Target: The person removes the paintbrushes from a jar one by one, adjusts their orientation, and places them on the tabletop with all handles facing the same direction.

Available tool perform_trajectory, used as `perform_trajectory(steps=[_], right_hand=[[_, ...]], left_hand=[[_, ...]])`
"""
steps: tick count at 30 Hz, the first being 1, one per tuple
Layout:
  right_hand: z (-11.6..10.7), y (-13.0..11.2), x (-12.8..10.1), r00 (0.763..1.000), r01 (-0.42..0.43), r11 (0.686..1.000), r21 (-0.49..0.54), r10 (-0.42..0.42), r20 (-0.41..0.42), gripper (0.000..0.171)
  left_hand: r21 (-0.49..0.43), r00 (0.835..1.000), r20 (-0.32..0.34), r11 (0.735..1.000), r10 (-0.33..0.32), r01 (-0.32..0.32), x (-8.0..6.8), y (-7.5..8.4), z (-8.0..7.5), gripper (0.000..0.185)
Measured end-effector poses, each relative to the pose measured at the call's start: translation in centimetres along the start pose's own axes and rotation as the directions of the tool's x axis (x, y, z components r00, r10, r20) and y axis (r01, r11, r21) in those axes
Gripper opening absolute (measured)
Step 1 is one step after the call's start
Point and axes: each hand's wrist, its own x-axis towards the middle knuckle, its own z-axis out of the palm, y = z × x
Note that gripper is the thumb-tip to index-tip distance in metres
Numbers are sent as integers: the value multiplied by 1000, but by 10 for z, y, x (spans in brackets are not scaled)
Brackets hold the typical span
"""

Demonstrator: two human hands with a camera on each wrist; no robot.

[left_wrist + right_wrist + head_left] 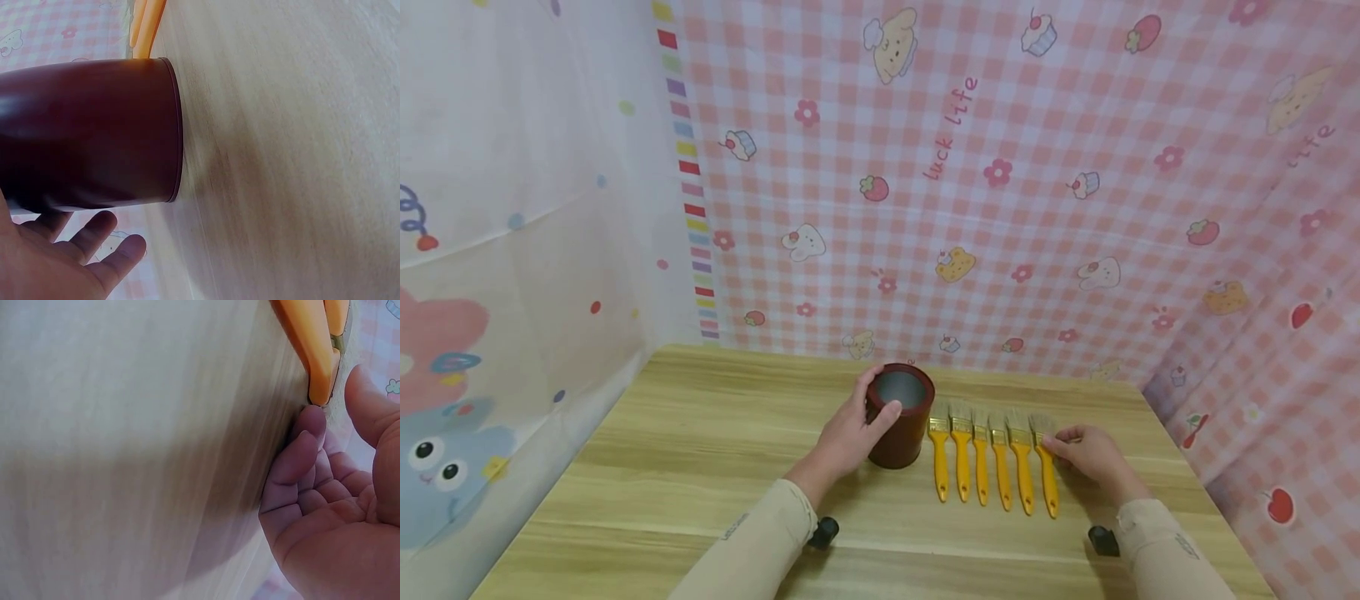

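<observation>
A dark red cup [901, 421] stands upright on the wooden table [700, 450], its inside grey. My left hand [871, 404] grips its left side, thumb on the rim; in the left wrist view the cup [94, 131] lies against my palm with the left hand's [81, 250] fingers below it. To the right of the cup, several yellow-handled paintbrushes [992, 458] lie side by side, bristles pointing away. My right hand [1063, 442] touches the rightmost brush [1047, 475] near its head with its fingertips. In the right wrist view the right hand's [334, 419] thumb stays apart from that brush [312, 350].
Pink checked cloth [1000, 208] hangs behind and to the right of the table, and a pale cartoon-print sheet [512, 250] on the left. Bare wood lies to the left of the cup and in front of the brushes. Beige sleeves cover both forearms.
</observation>
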Motion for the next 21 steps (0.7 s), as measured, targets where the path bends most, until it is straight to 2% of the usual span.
perform_trajectory(steps=[7,13,21], right_hand=[[1,1,-1,1000,29,1000,-12,-29,1,57],[2,2,-2,1000,22,1000,10,-22,6,55],[3,0,-4,1000,28,999,-21,-28,-8,56]], left_hand=[[-3,1000,-2,1000,-6,6,0,-1,1,75],[-5,1000,0,1000,-12,12,0,-1,1,74],[-14,1000,-3,1000,0,0,0,-2,1,76]])
